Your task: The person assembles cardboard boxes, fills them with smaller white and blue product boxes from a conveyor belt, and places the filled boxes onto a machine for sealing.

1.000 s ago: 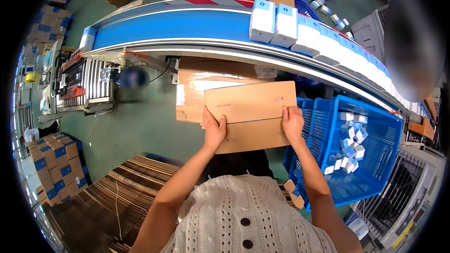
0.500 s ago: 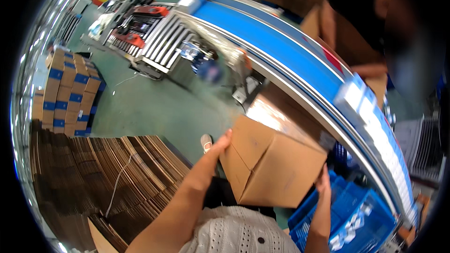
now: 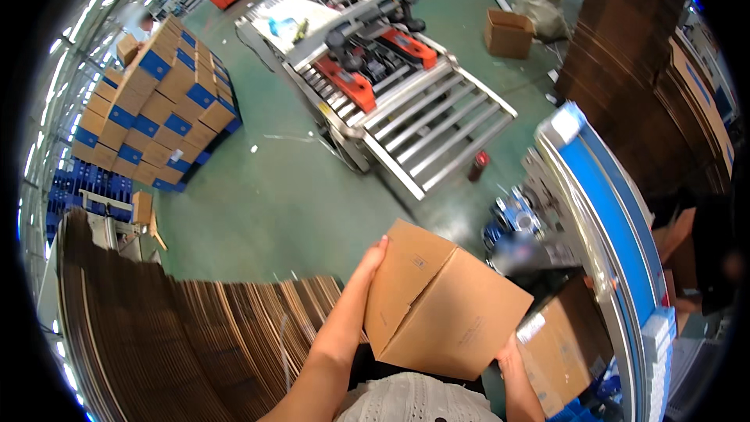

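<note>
Box (image 3: 453,305): tilted, before the person's body
Left hand (image 3: 375,255): gripping the box's left edge
Right hand (image 3: 508,352): holding its lower right side
Cardboard stack (image 3: 226,336): left of the box

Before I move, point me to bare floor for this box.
Widest: green floor ahead and left of the held box, between stacked boxes, roller table and flat cartons. Smaller: between roller table and open box. Crowded: beside the belt, with motor and big carton.
</note>
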The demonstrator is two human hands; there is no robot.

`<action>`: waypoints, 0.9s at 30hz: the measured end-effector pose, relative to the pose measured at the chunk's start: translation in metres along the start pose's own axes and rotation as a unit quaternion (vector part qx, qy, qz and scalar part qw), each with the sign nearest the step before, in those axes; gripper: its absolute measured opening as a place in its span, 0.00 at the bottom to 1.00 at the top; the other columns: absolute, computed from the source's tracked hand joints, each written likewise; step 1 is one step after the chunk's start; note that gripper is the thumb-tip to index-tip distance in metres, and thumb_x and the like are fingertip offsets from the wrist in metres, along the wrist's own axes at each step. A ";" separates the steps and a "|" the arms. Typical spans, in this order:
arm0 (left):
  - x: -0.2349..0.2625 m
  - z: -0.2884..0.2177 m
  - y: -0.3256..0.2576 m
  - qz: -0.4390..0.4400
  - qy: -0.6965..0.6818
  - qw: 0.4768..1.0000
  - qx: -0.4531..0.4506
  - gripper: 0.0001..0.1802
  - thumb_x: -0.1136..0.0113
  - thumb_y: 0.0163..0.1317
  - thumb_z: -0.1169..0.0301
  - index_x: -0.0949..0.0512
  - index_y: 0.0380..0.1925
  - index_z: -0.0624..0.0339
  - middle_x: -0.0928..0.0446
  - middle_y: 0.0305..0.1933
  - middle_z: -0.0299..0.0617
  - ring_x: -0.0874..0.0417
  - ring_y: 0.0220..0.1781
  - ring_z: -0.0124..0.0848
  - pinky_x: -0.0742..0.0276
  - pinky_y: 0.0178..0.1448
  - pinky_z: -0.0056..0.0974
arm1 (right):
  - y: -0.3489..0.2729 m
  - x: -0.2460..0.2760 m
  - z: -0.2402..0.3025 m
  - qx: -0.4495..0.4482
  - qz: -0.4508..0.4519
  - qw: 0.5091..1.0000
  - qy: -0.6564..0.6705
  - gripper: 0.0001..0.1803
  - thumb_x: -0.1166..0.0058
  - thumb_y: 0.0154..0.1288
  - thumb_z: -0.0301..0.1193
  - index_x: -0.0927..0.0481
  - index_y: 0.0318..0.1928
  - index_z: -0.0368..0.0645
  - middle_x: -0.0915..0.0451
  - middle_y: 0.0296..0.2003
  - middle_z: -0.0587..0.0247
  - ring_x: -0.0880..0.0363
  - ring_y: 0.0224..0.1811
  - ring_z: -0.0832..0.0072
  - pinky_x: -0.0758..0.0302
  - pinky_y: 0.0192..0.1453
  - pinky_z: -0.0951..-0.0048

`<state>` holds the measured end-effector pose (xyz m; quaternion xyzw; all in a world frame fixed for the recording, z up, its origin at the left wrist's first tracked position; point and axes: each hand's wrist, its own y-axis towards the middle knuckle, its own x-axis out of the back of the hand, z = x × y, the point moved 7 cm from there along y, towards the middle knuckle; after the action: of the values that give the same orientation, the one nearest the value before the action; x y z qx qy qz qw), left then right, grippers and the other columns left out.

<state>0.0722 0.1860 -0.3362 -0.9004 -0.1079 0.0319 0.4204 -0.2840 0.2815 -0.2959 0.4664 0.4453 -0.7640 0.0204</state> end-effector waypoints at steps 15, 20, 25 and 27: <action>0.021 -0.472 0.156 -0.249 0.501 0.803 -0.204 0.33 0.58 0.57 0.47 0.34 0.52 0.62 0.31 0.52 0.53 0.33 0.56 0.46 0.46 0.59 0.56 | 0.341 -0.174 0.065 0.096 -0.071 0.988 0.102 0.28 0.72 0.63 0.47 0.34 0.54 0.41 0.32 0.53 0.54 0.35 0.56 0.59 0.37 0.58 0.55; -0.022 -0.552 0.221 -0.297 0.489 0.752 -0.327 0.38 0.56 0.57 0.49 0.46 0.60 0.66 0.50 0.65 0.54 0.53 0.68 0.47 0.59 0.66 0.56 | 0.439 -0.189 0.126 -0.033 -0.229 0.964 -0.130 0.26 0.70 0.63 0.50 0.35 0.49 0.42 0.27 0.40 0.58 0.24 0.32 0.65 0.29 0.48 0.51; -0.061 -0.489 0.249 -0.239 0.570 0.699 -0.361 0.41 0.54 0.57 0.50 0.50 0.61 0.67 0.56 0.67 0.56 0.59 0.69 0.52 0.65 0.65 0.62 | 0.413 -0.322 0.220 0.164 -0.156 0.950 -0.215 0.33 0.72 0.63 0.57 0.41 0.54 0.41 0.33 0.48 0.56 0.31 0.48 0.68 0.26 0.43 0.57; -0.064 -0.488 0.253 -0.231 0.552 0.719 -0.355 0.41 0.53 0.56 0.50 0.50 0.61 0.67 0.56 0.67 0.57 0.59 0.69 0.53 0.66 0.64 0.63 | 0.408 -0.337 0.249 0.231 -0.164 0.912 -0.296 0.30 0.57 0.62 0.46 0.42 0.54 0.35 0.33 0.48 0.56 0.31 0.48 0.69 0.29 0.47 0.64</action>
<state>0.1244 -0.3514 -0.2169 -0.7888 -0.0647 -0.6092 0.0495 -0.0849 -0.2678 -0.2773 0.1307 0.3002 -0.9412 -0.0830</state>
